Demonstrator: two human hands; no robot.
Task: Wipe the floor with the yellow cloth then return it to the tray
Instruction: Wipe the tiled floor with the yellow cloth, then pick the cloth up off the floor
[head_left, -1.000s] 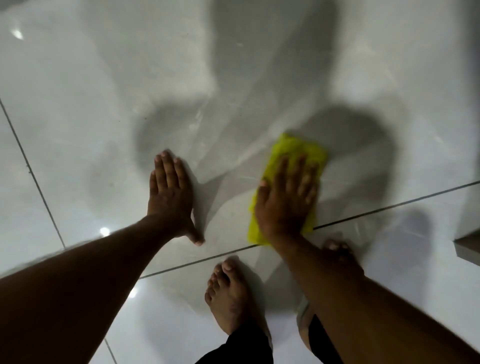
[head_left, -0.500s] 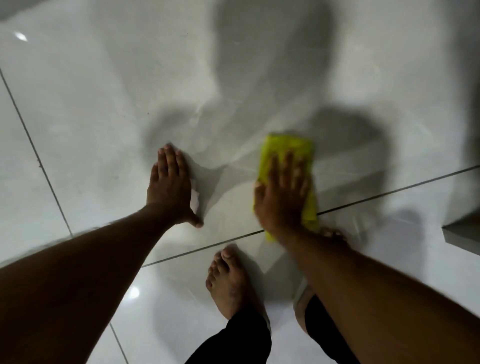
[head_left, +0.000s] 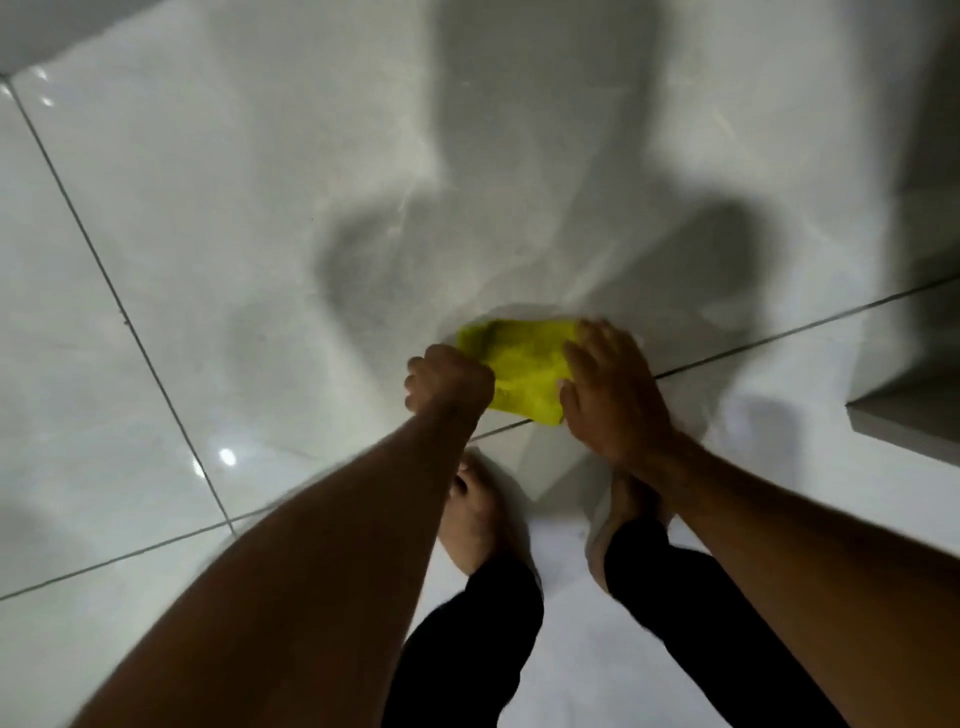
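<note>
The yellow cloth (head_left: 522, 366) lies bunched on the glossy white tiled floor (head_left: 218, 249), just in front of my bare feet. My left hand (head_left: 448, 382) is curled into a fist on the cloth's left edge, gripping it. My right hand (head_left: 610, 389) rests with its fingers over the cloth's right side and hides that part. No tray is in view.
My two bare feet (head_left: 475, 514) stand directly below the cloth, legs in dark trousers. A grey step or ledge (head_left: 914, 415) juts in at the right edge. Dark grout lines cross the tiles, and my shadow falls over the floor ahead.
My left hand left its flat spot on the floor and moved right onto the cloth, closing on its edge. The cloth bunched up between both hands, and my right hand shifted to its right side.
</note>
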